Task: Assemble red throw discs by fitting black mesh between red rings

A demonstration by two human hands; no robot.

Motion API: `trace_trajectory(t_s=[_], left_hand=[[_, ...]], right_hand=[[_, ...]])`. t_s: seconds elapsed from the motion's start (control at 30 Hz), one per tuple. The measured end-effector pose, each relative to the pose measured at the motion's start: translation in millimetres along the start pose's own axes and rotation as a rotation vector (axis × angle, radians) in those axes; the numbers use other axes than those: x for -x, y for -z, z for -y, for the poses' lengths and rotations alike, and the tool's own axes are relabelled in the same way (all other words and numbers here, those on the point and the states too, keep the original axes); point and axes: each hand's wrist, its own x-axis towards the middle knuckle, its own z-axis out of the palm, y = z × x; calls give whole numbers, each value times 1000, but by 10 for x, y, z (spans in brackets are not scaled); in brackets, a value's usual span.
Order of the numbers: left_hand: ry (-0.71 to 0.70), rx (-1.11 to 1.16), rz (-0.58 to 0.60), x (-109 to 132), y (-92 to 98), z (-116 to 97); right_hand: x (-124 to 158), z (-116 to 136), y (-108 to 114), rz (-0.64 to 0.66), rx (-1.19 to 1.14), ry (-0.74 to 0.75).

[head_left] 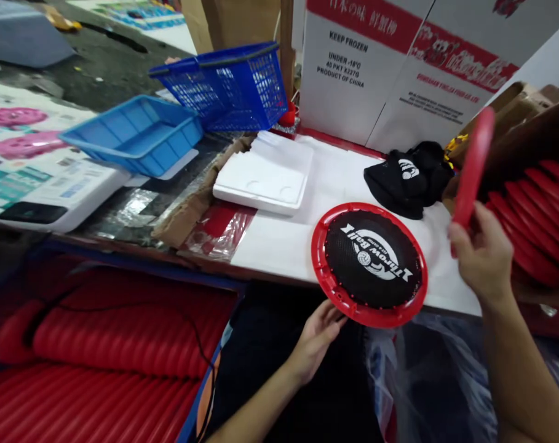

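My left hand (pixel 318 341) grips the lower left rim of a round red frame with a black mesh centre (pixel 374 261), printed "Throw Ball" in white. This disc is tilted over the front edge of the white work surface (pixel 279 243). Raised at the right, my right hand (pixel 484 252) pinches a red ring (pixel 475 163), seen nearly edge-on and slightly blurred. Behind the disc lies a pile of black mesh pieces (pixel 406 175) with a white print. More red rings (pixel 537 215) stand stacked in a brown carton beside my right hand.
A white foam block (pixel 265 175) lies left of the disc. Further left are a light blue tray (pixel 136 132) and a dark blue basket (pixel 228 86). White cartons (pixel 353 67) stand at the back. Below left, a bin holds many red rings (pixel 117 332).
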Motion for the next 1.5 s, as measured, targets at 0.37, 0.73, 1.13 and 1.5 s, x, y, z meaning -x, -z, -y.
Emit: trace_trajectory(t_s=[0.37, 0.73, 1.13, 1.5], left_hand=[[-81, 220, 10, -240, -683, -220], [-212, 267, -4, -315, -1501, -723], [-151, 256, 0, -218, -1561, -891], [-130, 251, 2, -213, -1596, -857]], right_hand=[[524, 1208, 435, 554, -25, 200], [204, 1396, 716, 554, -123, 283], [220, 1440, 749, 500, -202, 267], [235, 1540, 806, 503, -145, 177]])
